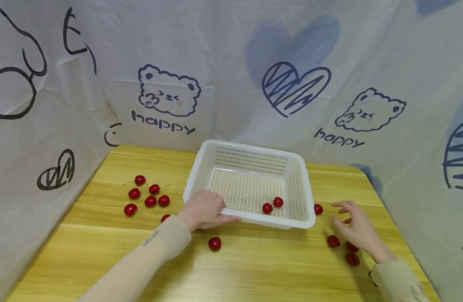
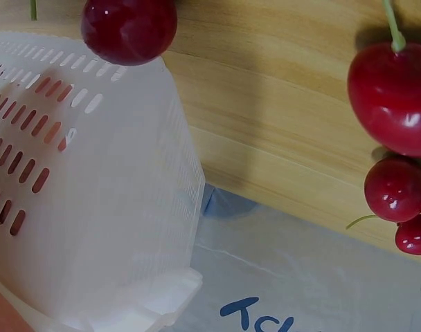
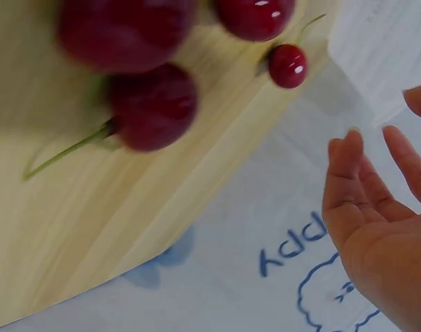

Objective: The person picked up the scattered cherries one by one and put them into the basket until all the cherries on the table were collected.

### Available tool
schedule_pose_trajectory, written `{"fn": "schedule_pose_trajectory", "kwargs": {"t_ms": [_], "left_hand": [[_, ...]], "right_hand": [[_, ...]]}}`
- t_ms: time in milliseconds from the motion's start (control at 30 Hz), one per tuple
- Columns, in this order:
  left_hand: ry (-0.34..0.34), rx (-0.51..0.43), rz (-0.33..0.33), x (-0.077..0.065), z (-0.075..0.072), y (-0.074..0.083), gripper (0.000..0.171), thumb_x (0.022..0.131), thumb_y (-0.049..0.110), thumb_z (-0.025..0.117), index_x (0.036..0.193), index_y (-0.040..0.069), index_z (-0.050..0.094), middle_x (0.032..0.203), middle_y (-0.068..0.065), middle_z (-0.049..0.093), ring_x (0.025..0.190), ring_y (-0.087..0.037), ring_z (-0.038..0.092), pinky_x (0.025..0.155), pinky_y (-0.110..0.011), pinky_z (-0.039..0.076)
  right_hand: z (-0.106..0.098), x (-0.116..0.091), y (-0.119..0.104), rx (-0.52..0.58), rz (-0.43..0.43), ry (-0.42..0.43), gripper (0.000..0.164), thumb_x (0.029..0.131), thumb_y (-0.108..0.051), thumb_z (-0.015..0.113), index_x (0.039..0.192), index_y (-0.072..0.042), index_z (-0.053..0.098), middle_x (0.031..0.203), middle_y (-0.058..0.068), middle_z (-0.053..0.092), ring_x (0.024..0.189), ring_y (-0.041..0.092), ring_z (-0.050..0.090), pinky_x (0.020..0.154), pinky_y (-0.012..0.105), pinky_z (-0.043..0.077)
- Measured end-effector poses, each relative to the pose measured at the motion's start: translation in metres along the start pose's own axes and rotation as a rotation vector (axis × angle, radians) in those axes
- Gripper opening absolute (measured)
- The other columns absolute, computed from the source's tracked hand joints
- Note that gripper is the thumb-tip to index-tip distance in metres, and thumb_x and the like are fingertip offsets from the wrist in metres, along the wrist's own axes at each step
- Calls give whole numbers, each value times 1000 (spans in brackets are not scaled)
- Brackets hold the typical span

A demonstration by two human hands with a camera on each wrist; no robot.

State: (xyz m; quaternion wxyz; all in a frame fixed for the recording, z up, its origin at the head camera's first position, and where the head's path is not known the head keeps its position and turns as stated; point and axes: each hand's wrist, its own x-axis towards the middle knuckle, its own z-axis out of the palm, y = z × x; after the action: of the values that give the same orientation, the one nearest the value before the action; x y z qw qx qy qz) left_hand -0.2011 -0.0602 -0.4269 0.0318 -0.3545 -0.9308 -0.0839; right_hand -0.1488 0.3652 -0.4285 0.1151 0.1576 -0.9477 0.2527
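A white slotted plastic basket (image 1: pixel 246 184) stands on the table with two cherries (image 1: pixel 267 208) inside, near its front right. My left hand (image 1: pixel 205 209) grips the basket's front rim near the left corner, thumb along the rim; skin shows through the slots of the basket wall (image 2: pixel 113 180) in the left wrist view. To the basket's right, my right hand (image 1: pixel 357 228) holds nothing, its fingers apart and slightly bent. Under and beside it lie several cherries (image 1: pixel 352 258), one partly hidden by the hand. Another cherry (image 1: pixel 318 209) sits close to the basket's right side.
Several stemmed cherries (image 1: pixel 150 201) are grouped on the left of the wooden table (image 1: pixel 261 268). One lone cherry (image 1: pixel 214 243) lies in front of the basket, and another (image 1: pixel 165 218) is half hidden by the left sleeve. A printed cloth (image 1: pixel 231 105) hangs behind and beside the table.
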Motion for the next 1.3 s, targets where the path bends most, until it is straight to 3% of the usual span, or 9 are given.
{"fn": "schedule_pose_trajectory", "kwargs": {"t_ms": [400,533,767,1000,1133,1300], "left_hand": [[9,-21,4,0,1,0,64,83,78,34,57,22,55,42,9,36,39,-5,32,41,-22,35],[5,-15,10,-1,0,1,64,84,77,35,55,23,53,42,10,36,39,-6,33,42,-23,36],[6,8,13,-1,-2,1,65,85,75,36,49,22,42,41,10,35,39,-5,33,43,-22,37],[5,7,12,0,-1,1,65,85,75,36,48,22,42,41,10,35,39,-5,33,43,-22,37],[0,9,10,-1,-1,1,65,85,75,36,49,22,42,41,10,36,39,-5,33,43,-22,37],[-3,6,6,-1,-2,1,64,85,75,37,49,22,42,41,10,36,39,-5,33,43,-22,37]], "right_hand": [[-10,-27,18,-33,28,-135,37,82,-8,70,115,2,58,107,23,55,87,37,58,57,33,53],[-15,-34,20,-11,86,-208,42,84,-16,70,119,2,56,108,21,53,90,35,56,58,30,53],[-21,-42,23,-41,104,-286,55,83,-29,72,127,-2,53,109,21,53,89,31,56,66,44,49],[-15,-47,24,-42,95,-332,68,79,-34,75,131,0,49,98,12,47,78,20,42,58,31,34],[-13,-49,26,-36,105,-346,73,75,-35,78,132,-2,48,99,14,46,77,19,41,59,31,37],[-9,-50,28,-58,108,-345,73,69,-28,82,130,-2,49,103,19,48,82,21,46,67,41,44]]}}
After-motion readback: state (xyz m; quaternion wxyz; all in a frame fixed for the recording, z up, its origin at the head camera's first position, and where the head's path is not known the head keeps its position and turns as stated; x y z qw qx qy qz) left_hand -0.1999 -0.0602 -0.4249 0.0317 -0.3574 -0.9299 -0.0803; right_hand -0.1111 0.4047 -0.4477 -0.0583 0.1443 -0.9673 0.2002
